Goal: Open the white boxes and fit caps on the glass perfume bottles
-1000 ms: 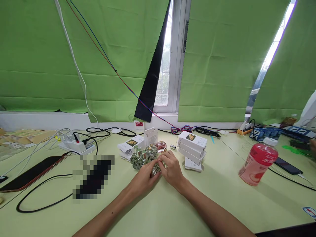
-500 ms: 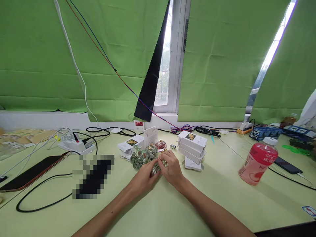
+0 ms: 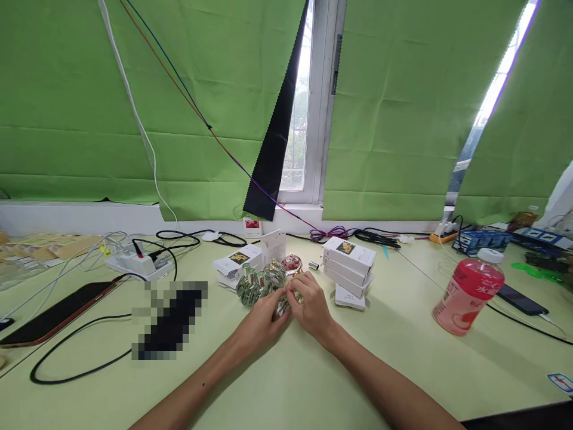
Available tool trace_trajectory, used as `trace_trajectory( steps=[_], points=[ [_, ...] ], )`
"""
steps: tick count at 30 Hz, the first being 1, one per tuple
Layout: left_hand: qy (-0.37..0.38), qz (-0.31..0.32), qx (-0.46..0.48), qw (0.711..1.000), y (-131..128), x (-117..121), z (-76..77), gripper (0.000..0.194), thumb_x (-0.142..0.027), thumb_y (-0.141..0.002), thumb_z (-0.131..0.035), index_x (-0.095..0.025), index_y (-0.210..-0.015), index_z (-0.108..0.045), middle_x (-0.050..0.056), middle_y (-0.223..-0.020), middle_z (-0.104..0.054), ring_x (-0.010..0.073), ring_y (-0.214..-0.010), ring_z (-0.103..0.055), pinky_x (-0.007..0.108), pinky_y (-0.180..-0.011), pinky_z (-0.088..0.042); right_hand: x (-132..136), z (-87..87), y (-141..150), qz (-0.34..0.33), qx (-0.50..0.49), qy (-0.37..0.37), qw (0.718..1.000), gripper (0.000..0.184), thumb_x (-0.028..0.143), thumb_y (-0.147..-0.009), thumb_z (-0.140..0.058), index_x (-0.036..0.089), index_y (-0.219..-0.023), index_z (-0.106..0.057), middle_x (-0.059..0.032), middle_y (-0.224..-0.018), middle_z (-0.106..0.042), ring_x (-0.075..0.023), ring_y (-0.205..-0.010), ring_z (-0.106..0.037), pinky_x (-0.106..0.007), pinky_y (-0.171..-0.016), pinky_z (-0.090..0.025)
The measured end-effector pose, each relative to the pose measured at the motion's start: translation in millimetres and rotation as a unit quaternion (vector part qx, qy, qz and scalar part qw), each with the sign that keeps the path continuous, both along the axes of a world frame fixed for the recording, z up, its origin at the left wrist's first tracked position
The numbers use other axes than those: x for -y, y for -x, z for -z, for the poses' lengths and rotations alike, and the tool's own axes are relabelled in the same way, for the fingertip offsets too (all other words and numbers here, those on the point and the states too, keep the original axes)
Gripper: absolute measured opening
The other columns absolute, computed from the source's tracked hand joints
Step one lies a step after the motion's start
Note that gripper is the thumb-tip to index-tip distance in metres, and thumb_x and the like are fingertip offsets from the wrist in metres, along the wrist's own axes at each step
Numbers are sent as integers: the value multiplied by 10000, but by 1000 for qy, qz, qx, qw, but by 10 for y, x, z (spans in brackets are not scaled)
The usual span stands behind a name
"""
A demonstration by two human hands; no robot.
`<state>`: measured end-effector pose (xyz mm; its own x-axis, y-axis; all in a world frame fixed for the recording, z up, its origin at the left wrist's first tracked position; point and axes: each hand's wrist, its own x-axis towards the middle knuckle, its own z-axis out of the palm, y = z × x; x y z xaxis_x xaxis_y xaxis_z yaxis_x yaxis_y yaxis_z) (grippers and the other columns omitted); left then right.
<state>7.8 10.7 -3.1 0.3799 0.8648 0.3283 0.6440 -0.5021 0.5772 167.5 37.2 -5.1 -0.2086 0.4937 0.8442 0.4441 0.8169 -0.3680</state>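
Note:
My left hand [image 3: 269, 310] and my right hand [image 3: 308, 303] meet at the middle of the table. Between them they grip a ribbed, greenish glass perfume bottle [image 3: 282, 307], mostly hidden by my fingers. The right fingertips are pinched together at its top, while the left hand is curled round its side. Just beyond the hands stand several similar perfume bottles [image 3: 253, 291], some with shiny silver caps. A pinkish bottle with gold trim [image 3: 292, 263] is behind them. To its right lies a loose silver cap [image 3: 314, 266].
White boxes are stacked at the right [image 3: 349, 263] and at the left [image 3: 237, 258] of the bottles. A pink drink bottle [image 3: 468, 292] stands far right, near a phone [image 3: 523, 300]. On the left are a power strip [image 3: 138, 263], a tablet-like device [image 3: 60, 313] and cables.

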Motion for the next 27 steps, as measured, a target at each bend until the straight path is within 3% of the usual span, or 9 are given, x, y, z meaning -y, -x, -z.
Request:
trace_trajectory(
  steps=[27],
  points=[
    [-5, -4, 4, 1000, 5, -16, 20, 342, -345, -936, -509, -170, -1220, -583, 4, -774, -641, 132, -549, -521, 251, -562, -391, -14, 5, 1, 10, -16, 7, 1000, 235, 112, -926, -527, 224, -720, -498, -27, -741, -597, -202, -764, -513, -306, -671, -437]
  ],
)
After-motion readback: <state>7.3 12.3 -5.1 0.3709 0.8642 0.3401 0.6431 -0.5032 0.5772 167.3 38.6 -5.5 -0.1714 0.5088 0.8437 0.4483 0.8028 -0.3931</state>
